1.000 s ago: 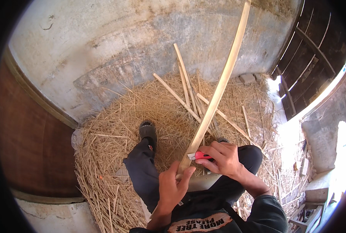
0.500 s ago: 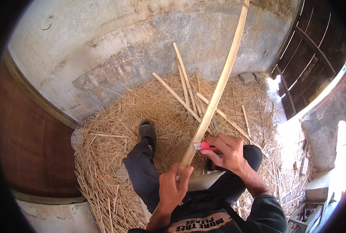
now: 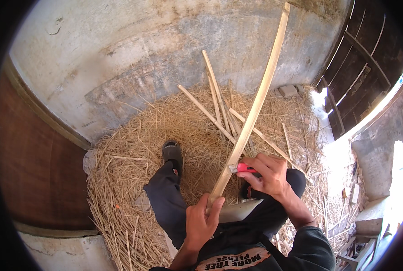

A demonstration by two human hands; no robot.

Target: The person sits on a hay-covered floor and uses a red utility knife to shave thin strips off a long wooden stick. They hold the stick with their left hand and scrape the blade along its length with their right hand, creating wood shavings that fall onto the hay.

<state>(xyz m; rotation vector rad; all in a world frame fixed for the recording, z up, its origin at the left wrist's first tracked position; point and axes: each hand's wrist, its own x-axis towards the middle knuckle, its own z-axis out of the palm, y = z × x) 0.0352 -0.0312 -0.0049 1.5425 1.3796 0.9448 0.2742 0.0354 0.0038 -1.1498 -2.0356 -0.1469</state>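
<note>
A long bamboo strip (image 3: pixel 257 101) slants up and away to the right from my lap, its far end high against the wall. My left hand (image 3: pixel 201 221) is closed round its near end, with the thumb along the side. In my right hand (image 3: pixel 269 176) I grip a red utility knife (image 3: pixel 245 168). Its short blade touches the right edge of the strip, a little above my left hand. Part of the knife's handle is hidden inside my fingers.
Several cut bamboo strips (image 3: pixel 216 90) lie crossed on a floor covered with straw-like shavings (image 3: pixel 138 189). A stained wall (image 3: pixel 133 49) curves behind, a brown panel (image 3: pixel 38 158) stands left, and dark boards (image 3: pixel 359 58) stand right. My sandalled foot (image 3: pixel 172 152) rests among the shavings.
My right hand and the knife have shifted very slightly to the right and up along the strip. My left hand keeps its hold, and the strip has barely moved.
</note>
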